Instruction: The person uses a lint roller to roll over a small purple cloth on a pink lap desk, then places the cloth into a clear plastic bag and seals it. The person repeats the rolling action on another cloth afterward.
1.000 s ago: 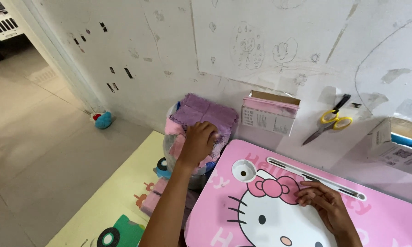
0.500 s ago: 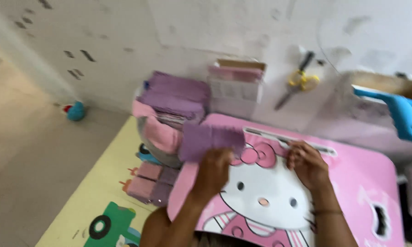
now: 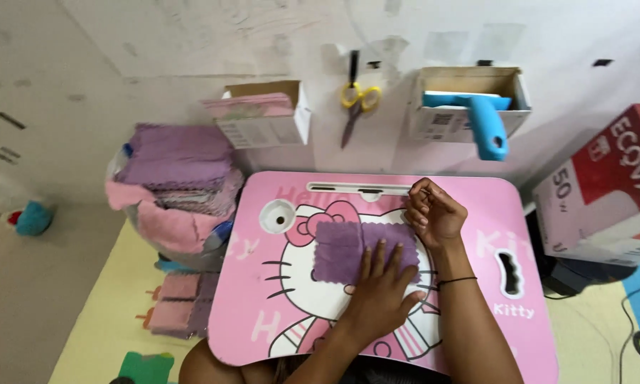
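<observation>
1. Whereas a second ago the left hand (image 3: 380, 299) was off beside the lap desk (image 3: 263, 320), on the pile of purple cloths (image 3: 174, 160) in the bag, it now lies on the desk, and one purple cloth (image 3: 337, 252) has come across with it.
2. Half a second ago that cloth was lifted at the desk's near-left edge; now it is spread flat on the middle of the desk, over the cartoon cat's face. So a cloth is out of the pile and laid down for handling.
3. Left hand: open, fingers straight and slightly apart, palm down, pressing the cloth's right half against the desk. Grips nothing.
4. Right hand (image 3: 433, 213): on the desk just past the cloth's far-right corner, fingers curled loosely inward, thumb meeting fingertips. Can't tell whether it pinches the cloth's edge or anything small.
5. Beyond the desk, on the wall: yellow-handled scissors (image 3: 357, 99), a cardboard box (image 3: 469, 107) with a blue-handled tool (image 3: 485, 124), and another small box (image 3: 263, 117) above the pile.
</observation>
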